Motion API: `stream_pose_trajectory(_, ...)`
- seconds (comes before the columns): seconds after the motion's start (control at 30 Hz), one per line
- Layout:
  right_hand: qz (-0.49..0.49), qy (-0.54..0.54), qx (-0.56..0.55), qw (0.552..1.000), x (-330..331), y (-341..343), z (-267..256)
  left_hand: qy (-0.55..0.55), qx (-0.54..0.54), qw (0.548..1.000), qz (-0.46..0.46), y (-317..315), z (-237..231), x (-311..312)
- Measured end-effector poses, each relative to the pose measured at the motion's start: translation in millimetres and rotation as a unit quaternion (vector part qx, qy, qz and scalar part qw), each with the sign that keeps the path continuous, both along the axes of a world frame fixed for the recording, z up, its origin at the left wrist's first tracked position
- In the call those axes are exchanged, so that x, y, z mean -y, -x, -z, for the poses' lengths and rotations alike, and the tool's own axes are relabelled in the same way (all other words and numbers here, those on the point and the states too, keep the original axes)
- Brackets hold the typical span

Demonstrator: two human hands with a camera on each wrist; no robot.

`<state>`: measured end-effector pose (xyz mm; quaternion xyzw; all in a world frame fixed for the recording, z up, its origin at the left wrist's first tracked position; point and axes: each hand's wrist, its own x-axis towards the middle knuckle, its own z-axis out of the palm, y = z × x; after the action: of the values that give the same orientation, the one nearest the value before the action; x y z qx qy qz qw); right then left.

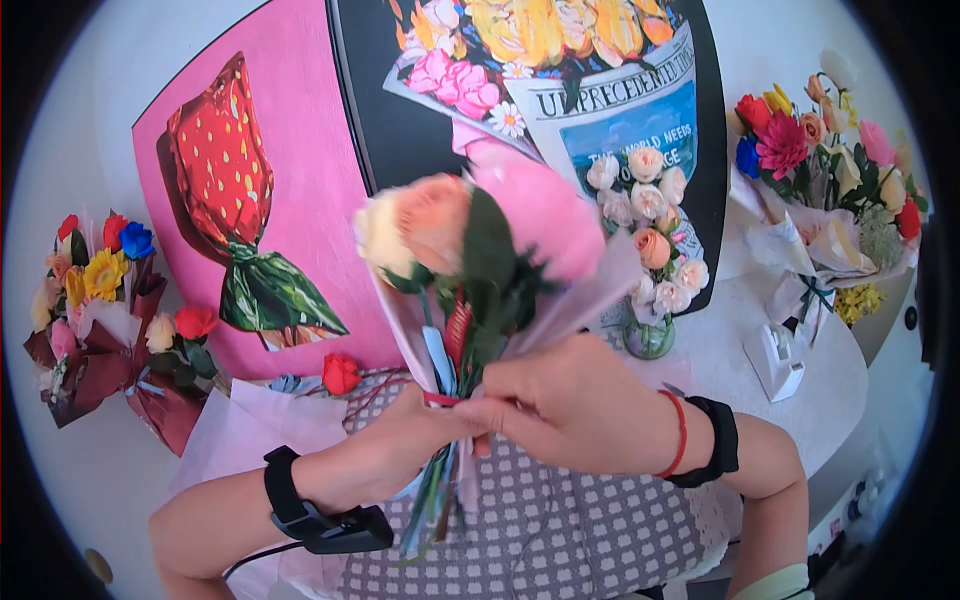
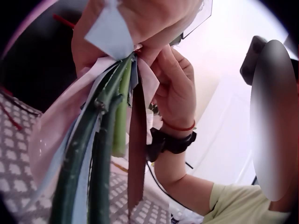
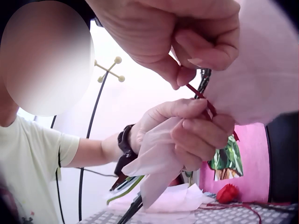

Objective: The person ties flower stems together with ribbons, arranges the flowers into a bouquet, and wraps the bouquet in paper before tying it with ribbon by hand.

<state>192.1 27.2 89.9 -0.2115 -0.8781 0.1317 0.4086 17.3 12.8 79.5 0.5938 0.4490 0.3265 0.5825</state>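
Note:
A small bouquet [image 1: 490,250] with a peach rose, a cream bloom and a large pink flower stands upright in pale pink wrapping paper. My left hand [image 1: 405,440] grips it around the wrapped neck. Below that grip the green stems [image 2: 112,112] stick out, with light blue and brown ribbon ends among them. A thin red ribbon [image 3: 195,91] goes round the neck; in the right wrist view my right hand [image 3: 187,37] pinches it between thumb and finger, just above the left hand's fingers.
A red rose [image 1: 341,373] lies behind on the checkered tablecloth [image 1: 560,530], near pink paper sheets [image 1: 250,430]. Wrapped bouquets stand at left [image 1: 100,330] and right [image 1: 830,190]. A glass vase [image 1: 650,338] of pale roses and a white tape dispenser [image 1: 775,362] are at right.

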Motion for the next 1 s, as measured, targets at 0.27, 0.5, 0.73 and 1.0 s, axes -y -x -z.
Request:
stream_pose_trajectory(0.27, 0.006, 0.016, 0.033, 0.999, 4.7, -0.8, 42.2, 0.11, -0.018, 0.994, -0.013, -0.7, 18.5, -4.1)
stream_pose_trajectory(0.5, -0.014, 0.093, -0.033, 0.995, 3.9, -0.6, 29.3, 0.211, -0.082, 0.973, 0.054, 8.6, -8.5, -10.2)
stream_pose_trajectory(0.73, -0.043, 0.067, 0.04, 0.996, 1.4, 11.8, 72.7, 0.252, -0.049, 0.963, 0.087, 17.5, 54.0, -2.2)
stream_pose_trajectory(1.0, -0.025, -0.028, 0.119, 0.992, 12.5, 29.9, 82.6, 0.083, -0.065, 0.985, 0.136, 28.2, 78.0, -2.4)
